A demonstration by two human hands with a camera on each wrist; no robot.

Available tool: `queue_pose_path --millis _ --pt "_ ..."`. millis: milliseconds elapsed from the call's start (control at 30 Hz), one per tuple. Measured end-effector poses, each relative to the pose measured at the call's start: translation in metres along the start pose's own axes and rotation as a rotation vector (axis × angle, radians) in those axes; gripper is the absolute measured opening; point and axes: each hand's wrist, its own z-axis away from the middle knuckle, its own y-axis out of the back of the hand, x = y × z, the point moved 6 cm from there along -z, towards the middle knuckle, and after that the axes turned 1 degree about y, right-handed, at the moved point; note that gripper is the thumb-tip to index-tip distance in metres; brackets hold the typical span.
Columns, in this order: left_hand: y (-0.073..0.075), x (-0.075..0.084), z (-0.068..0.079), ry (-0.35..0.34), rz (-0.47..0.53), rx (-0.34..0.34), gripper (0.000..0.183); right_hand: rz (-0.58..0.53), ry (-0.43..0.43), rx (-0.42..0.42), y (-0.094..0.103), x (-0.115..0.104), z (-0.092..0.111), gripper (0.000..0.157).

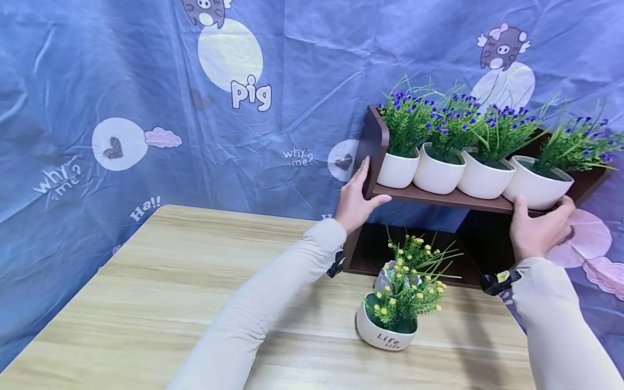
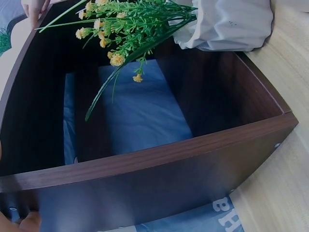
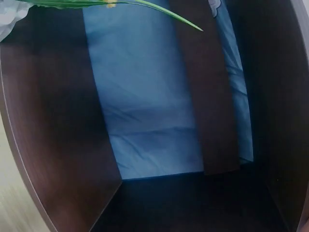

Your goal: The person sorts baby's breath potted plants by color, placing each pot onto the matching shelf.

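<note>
My left hand (image 1: pixel 355 200) grips the left end of a dark brown wooden shelf (image 1: pixel 372 143), its fingers along the outer side panel and its thumb at the front edge of the upper board. At the other end, my right hand (image 1: pixel 538 230) is around the lower front of the rightmost white flowerpot (image 1: pixel 536 187), thumb and curled fingers to either side, right at the board's edge. This pot holds grass and purple flowers. A row of similar pots (image 1: pixel 441 170) stands to its left on the upper board. Both wrist views mostly face the lower compartment (image 3: pixel 154 203).
A white "Life" pot (image 1: pixel 387 336) with yellow flowers stands on the wooden table (image 1: pixel 205 287) before the shelf. Behind it, a grey-white ridged pot (image 2: pixel 231 24) sits at the lower compartment's front. A blue printed curtain (image 1: pixel 161 65) hangs behind everything.
</note>
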Motion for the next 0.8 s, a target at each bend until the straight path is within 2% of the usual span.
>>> queue_pose_path --millis 200,300,433,533,700,800 --pt "0.001 0.001 0.001 0.002 0.008 0.004 0.090 0.059 0.029 -0.023 0.000 -0.001 0.002 0.056" --pt "0.001 0.002 0.001 0.006 0.006 -0.001 0.089 0.074 0.076 -0.029 0.001 -0.004 0.003 0.045" --pt "0.002 0.003 0.001 0.006 0.004 0.002 0.090 0.111 0.159 -0.035 -0.001 -0.008 0.004 0.045" --pt "0.002 0.003 0.000 0.000 0.005 0.011 0.090 0.142 0.250 -0.025 -0.001 -0.012 0.005 0.046" --pt "0.001 0.003 0.000 -0.006 0.003 0.017 0.090 0.179 0.454 -0.007 -0.002 -0.017 0.010 0.041" --pt "0.001 0.003 -0.001 -0.010 0.001 0.024 0.090 0.199 0.515 -0.021 -0.004 -0.017 0.012 0.040"
